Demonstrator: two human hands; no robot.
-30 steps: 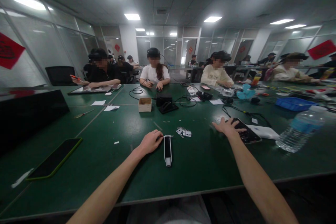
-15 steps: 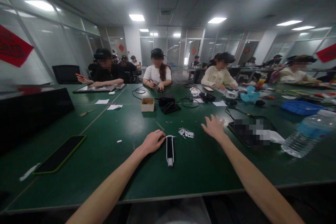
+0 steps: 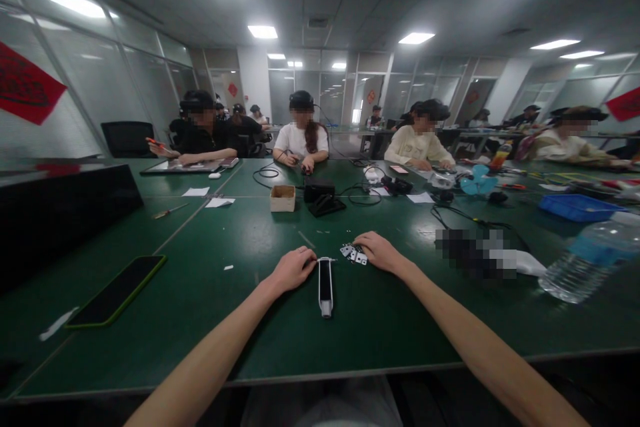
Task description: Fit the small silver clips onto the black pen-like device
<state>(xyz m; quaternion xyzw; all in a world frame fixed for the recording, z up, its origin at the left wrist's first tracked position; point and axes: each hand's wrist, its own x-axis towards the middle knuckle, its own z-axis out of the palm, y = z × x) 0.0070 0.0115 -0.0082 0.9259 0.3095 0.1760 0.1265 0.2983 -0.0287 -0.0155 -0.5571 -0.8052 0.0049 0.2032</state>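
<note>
A narrow white casing with a long dark inside lies lengthwise on the green table in front of me. A thin pin-like piece sticks out sideways at its far end. My left hand rests on the table at the casing's left, its fingers curled together and the tips against the far left corner. To the right of the casing lies a small pile of silvery plates with holes, with tiny bits around them. My right hand reaches over the pile's right edge, fingers stretched down and tips touching or just above the plates.
A green-edged phone and a dark screen are on the left. Ahead stand a small cardboard box and a black device with cables. A water bottle and blue tray are right. Several people sit opposite.
My right hand has moved left from the bare tabletop to the pile of plates, and its spread fingers have drawn together. My left hand and the casing have stayed in place.
</note>
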